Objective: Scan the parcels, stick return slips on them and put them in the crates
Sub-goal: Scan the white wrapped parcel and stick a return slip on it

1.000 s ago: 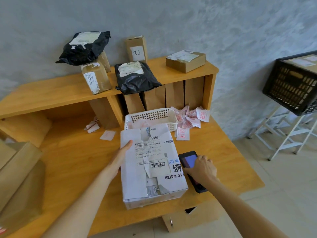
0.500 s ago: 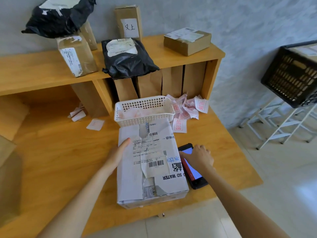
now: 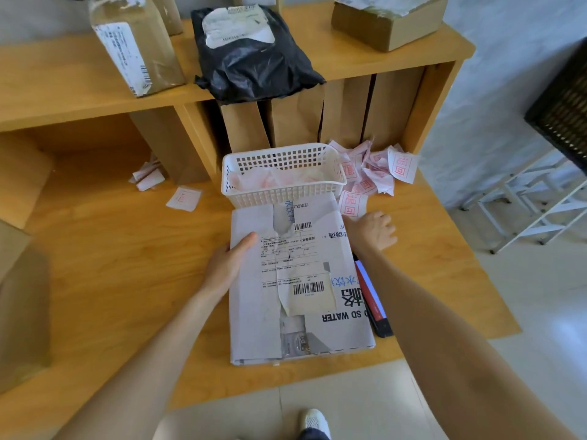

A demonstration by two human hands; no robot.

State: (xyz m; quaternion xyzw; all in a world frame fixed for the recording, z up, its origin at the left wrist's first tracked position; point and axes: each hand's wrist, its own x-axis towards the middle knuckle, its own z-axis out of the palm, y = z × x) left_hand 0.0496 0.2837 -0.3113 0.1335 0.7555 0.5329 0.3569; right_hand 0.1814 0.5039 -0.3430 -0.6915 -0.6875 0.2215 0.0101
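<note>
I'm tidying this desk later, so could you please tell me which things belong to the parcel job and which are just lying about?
In use:
- white parcel, left hand on it
- scanner, lying beside the parcel
- return slips, right hand near them
- black crate

Lying about:
- white basket
- paper scraps

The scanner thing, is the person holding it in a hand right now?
No, the scanner lies on the table beside the white parcel, and the right hand has gone past it toward the slips.

Parcel returns desk: labelled brown cardboard boxes (image 3: 136,46) and black plastic mailer bag (image 3: 254,58) on wooden shelf (image 3: 79,87), red-stamped paper slips (image 3: 374,176) heaped beside white plastic basket (image 3: 282,192).
</note>
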